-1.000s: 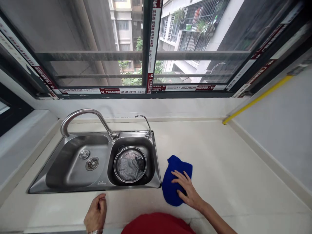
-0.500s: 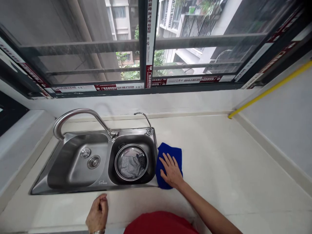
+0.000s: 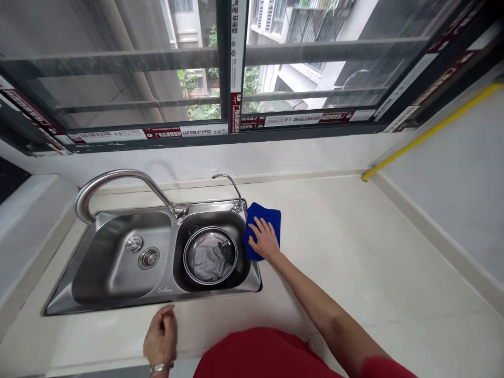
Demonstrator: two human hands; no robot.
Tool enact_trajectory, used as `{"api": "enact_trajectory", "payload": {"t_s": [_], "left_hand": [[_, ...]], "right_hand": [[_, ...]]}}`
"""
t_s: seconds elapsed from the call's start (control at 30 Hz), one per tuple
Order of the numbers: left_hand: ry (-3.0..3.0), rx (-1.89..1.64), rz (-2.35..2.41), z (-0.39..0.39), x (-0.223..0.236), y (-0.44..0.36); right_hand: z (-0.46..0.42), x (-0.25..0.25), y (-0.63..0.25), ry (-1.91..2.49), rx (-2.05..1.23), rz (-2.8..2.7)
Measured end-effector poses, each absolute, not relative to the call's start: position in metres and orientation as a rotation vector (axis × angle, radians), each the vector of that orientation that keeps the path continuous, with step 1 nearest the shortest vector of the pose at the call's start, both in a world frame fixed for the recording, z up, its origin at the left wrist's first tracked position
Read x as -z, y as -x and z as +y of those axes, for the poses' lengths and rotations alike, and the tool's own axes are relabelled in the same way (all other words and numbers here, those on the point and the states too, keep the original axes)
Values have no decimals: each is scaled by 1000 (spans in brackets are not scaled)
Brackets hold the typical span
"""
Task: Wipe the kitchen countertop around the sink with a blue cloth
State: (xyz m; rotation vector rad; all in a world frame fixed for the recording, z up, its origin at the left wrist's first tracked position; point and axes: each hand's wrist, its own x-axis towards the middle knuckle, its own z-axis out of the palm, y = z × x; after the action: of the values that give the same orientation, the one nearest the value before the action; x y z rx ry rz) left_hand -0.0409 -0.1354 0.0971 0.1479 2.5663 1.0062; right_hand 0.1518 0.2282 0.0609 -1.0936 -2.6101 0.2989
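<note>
My right hand (image 3: 265, 240) lies flat, fingers spread, on a blue cloth (image 3: 269, 219) pressed to the pale countertop (image 3: 346, 247). The cloth sits right beside the right rim of the steel double sink (image 3: 118, 262), partly under my palm. My left hand (image 3: 160, 339) rests on the counter's front edge, fingers loosely curled, with nothing visible in it and a bracelet at the wrist. A round steel strainer basket (image 3: 210, 255) with a grey cloth inside fills the right sink bowl.
A tall curved faucet (image 3: 118, 181) arches over the left bowl; a small tap (image 3: 230, 186) stands at the back of the right one. A window with bars runs behind. A yellow pipe (image 3: 429, 131) follows the right wall.
My right hand has slid the blue cloth away from me and leftward, from the counter's front area to the far right corner of the sink rim. My left hand stayed put.
</note>
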Motion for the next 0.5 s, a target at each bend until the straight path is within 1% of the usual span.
{"api": "enact_trajectory", "payload": {"t_s": [0.1, 0.17, 0.23, 0.3, 0.37, 0.43, 0.5], "left_hand": [[80, -1529, 1999, -107, -126, 33], [109, -1659, 1633, -85, -161, 20], [-81, -1679, 1390, -67, -206, 2], [-276, -1607, 1199, -57, -254, -21], [-429, -1413, 1014, -54, -291, -43], [-605, -1197, 789, -58, -307, -61], [-799, -1015, 676, -66, -300, -73]], "right_hand": [[199, -62, -177, 1083, -314, -2647], [173, -65, -199, 1036, -335, -2687], [148, -67, -222, 967, -363, -2718], [126, -69, -245, 919, -393, -2732], [110, -70, -268, 906, -418, -2728], [99, -69, -292, 935, -429, -2702], [91, -66, -315, 1014, -418, -2649]]}}
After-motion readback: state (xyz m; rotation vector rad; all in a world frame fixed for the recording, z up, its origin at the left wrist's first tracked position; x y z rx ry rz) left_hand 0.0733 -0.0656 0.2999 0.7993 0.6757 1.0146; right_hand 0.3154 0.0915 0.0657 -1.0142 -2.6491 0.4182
